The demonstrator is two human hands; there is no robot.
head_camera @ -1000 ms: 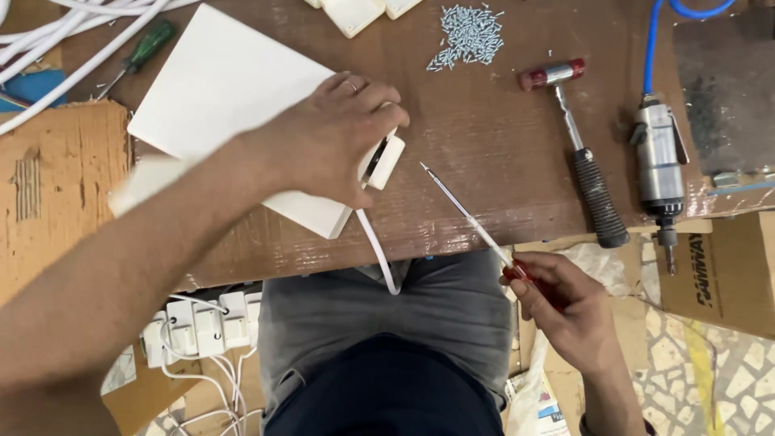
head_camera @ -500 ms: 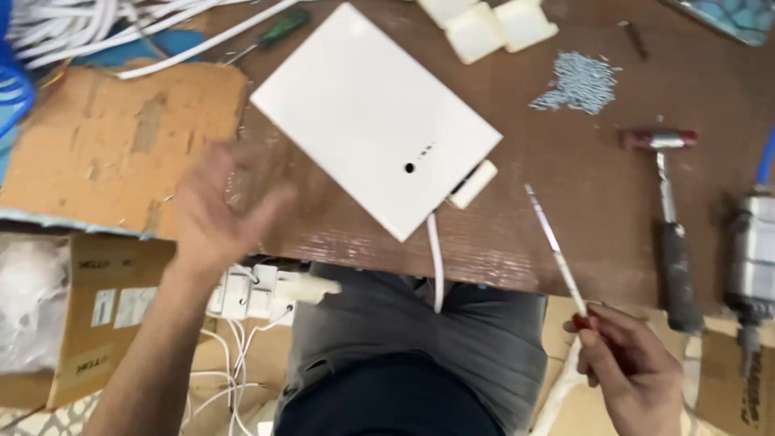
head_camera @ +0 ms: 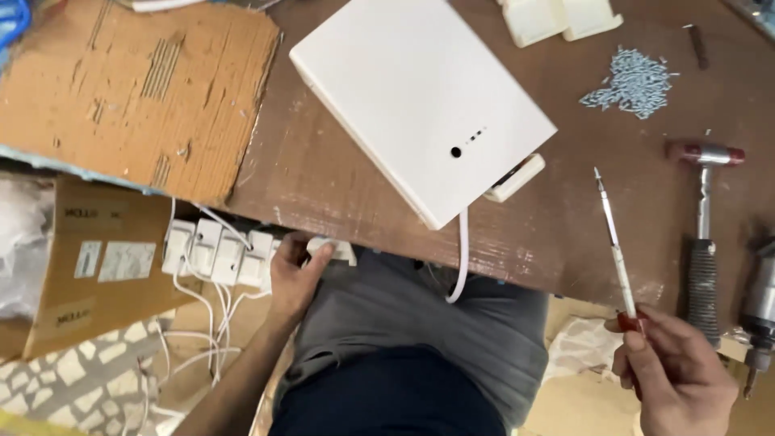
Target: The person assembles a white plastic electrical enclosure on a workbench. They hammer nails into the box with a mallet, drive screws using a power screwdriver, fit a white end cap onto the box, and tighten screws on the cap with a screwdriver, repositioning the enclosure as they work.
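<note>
My left hand [head_camera: 295, 270] is below the table's front edge, fingers closed on a small white switch part [head_camera: 329, 249] at the end of a row of white switch modules [head_camera: 218, 252] with white wires. My right hand [head_camera: 674, 375] holds a thin screwdriver [head_camera: 613, 242] by its red handle, the tip pointing up over the brown table [head_camera: 323, 173]. A flat white box [head_camera: 420, 97] with a small dark hole lies on the table between the hands. A white cable [head_camera: 462, 258] hangs from its near edge over my lap.
A hammer [head_camera: 704, 234] with a red head lies at the right, a drill [head_camera: 763, 315] beside it. A heap of small screws [head_camera: 634, 79] and white plastic pieces [head_camera: 557, 18] sit at the back. Torn cardboard [head_camera: 133, 89] covers the left; a cardboard box [head_camera: 89, 274] stands below it.
My left hand left the white box, swung left and down below the table edge, and took hold of a white switch part. The right hand kept the screwdriver, and the view shifted left.
</note>
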